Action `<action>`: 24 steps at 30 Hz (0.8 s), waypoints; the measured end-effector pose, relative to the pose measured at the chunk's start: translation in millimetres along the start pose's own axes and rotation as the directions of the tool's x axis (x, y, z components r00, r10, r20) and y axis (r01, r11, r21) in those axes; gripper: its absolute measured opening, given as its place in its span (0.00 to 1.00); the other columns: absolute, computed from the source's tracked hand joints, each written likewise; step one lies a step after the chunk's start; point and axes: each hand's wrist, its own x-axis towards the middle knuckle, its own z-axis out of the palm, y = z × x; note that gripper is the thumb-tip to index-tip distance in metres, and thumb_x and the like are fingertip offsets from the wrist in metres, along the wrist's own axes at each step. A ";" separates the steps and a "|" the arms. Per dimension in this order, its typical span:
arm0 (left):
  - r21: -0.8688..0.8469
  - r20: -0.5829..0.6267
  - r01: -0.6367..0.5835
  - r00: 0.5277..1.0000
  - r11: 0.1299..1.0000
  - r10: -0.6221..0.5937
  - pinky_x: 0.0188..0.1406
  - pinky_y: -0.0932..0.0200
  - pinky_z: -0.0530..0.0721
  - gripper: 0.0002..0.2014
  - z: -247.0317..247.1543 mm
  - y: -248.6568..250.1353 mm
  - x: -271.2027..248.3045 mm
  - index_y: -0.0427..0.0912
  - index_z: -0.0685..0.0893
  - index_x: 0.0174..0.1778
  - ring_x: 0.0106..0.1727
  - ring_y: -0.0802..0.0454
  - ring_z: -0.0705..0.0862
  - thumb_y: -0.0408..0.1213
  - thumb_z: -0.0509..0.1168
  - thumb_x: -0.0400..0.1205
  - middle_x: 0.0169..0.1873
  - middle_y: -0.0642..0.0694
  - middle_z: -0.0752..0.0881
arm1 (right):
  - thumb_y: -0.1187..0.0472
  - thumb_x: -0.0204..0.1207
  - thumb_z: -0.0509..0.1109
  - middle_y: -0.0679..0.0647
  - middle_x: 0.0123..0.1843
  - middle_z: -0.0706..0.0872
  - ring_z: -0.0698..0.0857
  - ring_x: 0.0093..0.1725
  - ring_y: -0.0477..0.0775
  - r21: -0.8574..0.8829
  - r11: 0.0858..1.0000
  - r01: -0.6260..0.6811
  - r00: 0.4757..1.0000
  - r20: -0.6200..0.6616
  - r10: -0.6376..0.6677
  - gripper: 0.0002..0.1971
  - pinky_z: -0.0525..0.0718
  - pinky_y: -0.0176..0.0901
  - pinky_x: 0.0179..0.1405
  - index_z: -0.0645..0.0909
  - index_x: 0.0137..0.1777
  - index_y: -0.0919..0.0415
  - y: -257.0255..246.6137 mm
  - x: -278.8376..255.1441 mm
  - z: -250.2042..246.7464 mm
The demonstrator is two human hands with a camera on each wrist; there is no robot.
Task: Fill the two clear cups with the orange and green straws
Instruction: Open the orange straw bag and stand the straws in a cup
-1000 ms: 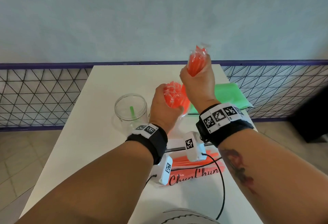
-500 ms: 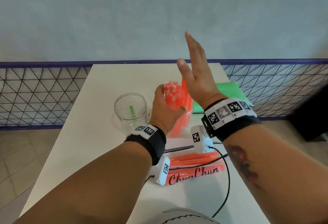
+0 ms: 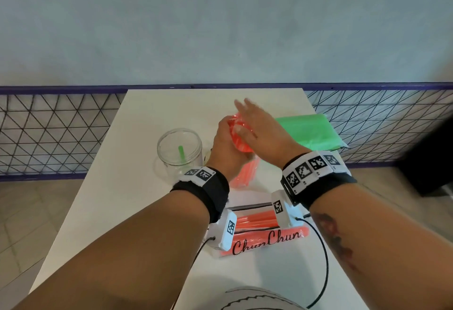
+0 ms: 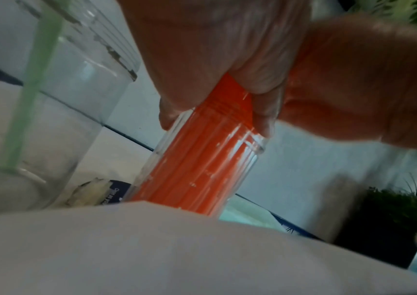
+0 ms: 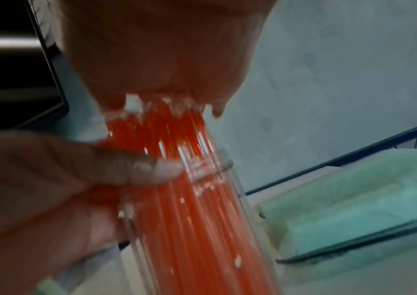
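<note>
A bundle of orange straws (image 3: 245,174) stands in a clear cup (image 4: 246,165) at the middle of the white table. My left hand (image 3: 226,143) grips the bundle just above the cup's rim; its thumb (image 5: 139,169) lies against the rim. My right hand (image 3: 257,125) is flat, its palm (image 5: 164,69) pressing down on the straw tops (image 5: 167,111). To the left stands a second clear cup (image 3: 180,147) holding one green straw (image 3: 182,154), also close by in the left wrist view as the cup (image 4: 88,89) and straw (image 4: 28,99).
A green pack of straws (image 3: 308,133) lies at the table's right edge, behind my right hand. A clear pack of orange straws marked "ChunChun" (image 3: 267,236) lies near the front. A wire-mesh railing (image 3: 61,133) runs behind and beside the table (image 3: 137,211).
My right hand let go of the raised orange straws, opened upward, then came down flat onto the straw tops. My left hand kept its grip on the bundle.
</note>
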 end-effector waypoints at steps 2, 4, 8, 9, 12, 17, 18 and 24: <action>-0.055 -0.009 0.019 1.000 0.998 -0.019 0.54 0.69 0.83 0.41 -1.7 5.9 -1.3 0.44 0.66 0.73 0.54 0.71 0.84 0.23 0.81 0.68 0.58 0.54 0.82 | 0.50 0.83 0.64 0.55 0.88 0.55 0.58 0.85 0.54 0.210 0.975 -0.073 0.997 0.022 0.070 0.37 0.60 0.54 0.83 0.49 0.87 0.49 -0.6 -2.4 5.0; -0.085 -0.036 0.052 0.998 0.995 -0.056 0.52 0.75 0.81 0.40 -3.4 10.5 -3.4 0.45 0.65 0.73 0.51 0.77 0.83 0.31 0.82 0.70 0.56 0.59 0.81 | 0.56 0.78 0.73 0.51 0.86 0.55 0.63 0.82 0.50 0.533 0.829 -0.170 0.974 -0.039 0.225 0.46 0.71 0.50 0.74 0.45 0.86 0.44 -3.3 -1.4 2.3; -0.001 -0.097 0.083 0.992 0.997 -0.082 0.62 0.61 0.83 0.36 -6.4 13.4 -2.5 0.48 0.70 0.73 0.57 0.67 0.83 0.42 0.81 0.72 0.56 0.60 0.83 | 0.56 0.86 0.63 0.47 0.83 0.64 0.69 0.77 0.46 0.815 0.525 -0.243 0.927 0.035 0.374 0.35 0.76 0.36 0.63 0.48 0.86 0.44 -5.0 -6.1 5.2; -0.001 -0.094 0.081 0.992 0.997 -0.081 0.63 0.57 0.84 0.34 -6.0 13.2 -2.0 0.49 0.71 0.73 0.57 0.64 0.85 0.40 0.79 0.74 0.56 0.59 0.85 | 0.56 0.87 0.60 0.46 0.83 0.65 0.68 0.78 0.45 0.769 0.585 -0.256 0.938 0.052 0.342 0.31 0.74 0.40 0.70 0.51 0.86 0.45 -3.1 -9.3 8.0; 0.008 -0.078 0.051 0.996 0.999 -0.050 0.62 0.55 0.86 0.29 -5.8 15.9 -2.2 0.51 0.70 0.75 0.57 0.59 0.87 0.31 0.71 0.80 0.57 0.56 0.86 | 0.59 0.88 0.55 0.46 0.84 0.65 0.64 0.81 0.45 0.583 0.769 -0.263 0.956 0.048 0.290 0.26 0.61 0.48 0.83 0.59 0.85 0.46 8.7 -13.2 10.1; -0.020 -0.085 0.040 0.995 0.999 -0.042 0.61 0.54 0.83 0.25 -7.8 22.6 -4.7 0.47 0.68 0.75 0.57 0.52 0.82 0.35 0.58 0.80 0.54 0.54 0.82 | 0.61 0.88 0.55 0.51 0.88 0.54 0.55 0.86 0.50 0.605 0.756 -0.249 0.969 0.166 0.185 0.33 0.54 0.45 0.82 0.42 0.86 0.43 17.3 -14.7 0.3; -0.025 -0.087 0.035 0.996 0.999 -0.037 0.61 0.57 0.81 0.25 -8.9 24.2 -6.0 0.45 0.68 0.75 0.58 0.53 0.81 0.38 0.59 0.79 0.56 0.53 0.81 | 0.57 0.88 0.57 0.51 0.88 0.52 0.54 0.86 0.49 0.623 0.748 -0.229 0.973 0.141 0.181 0.35 0.53 0.48 0.83 0.39 0.86 0.43 16.6 -16.7 0.7; 0.072 -0.109 0.064 0.992 0.995 -0.056 0.81 0.51 0.63 0.40 -14.5 25.5 -7.5 0.41 0.56 0.85 0.82 0.51 0.62 0.54 0.61 0.80 0.83 0.45 0.62 | 0.54 0.72 0.66 0.49 0.51 0.86 0.84 0.51 0.48 0.523 0.852 -0.034 0.923 -0.310 0.227 0.14 0.83 0.46 0.52 0.81 0.58 0.52 -10.2 -33.4 -30.9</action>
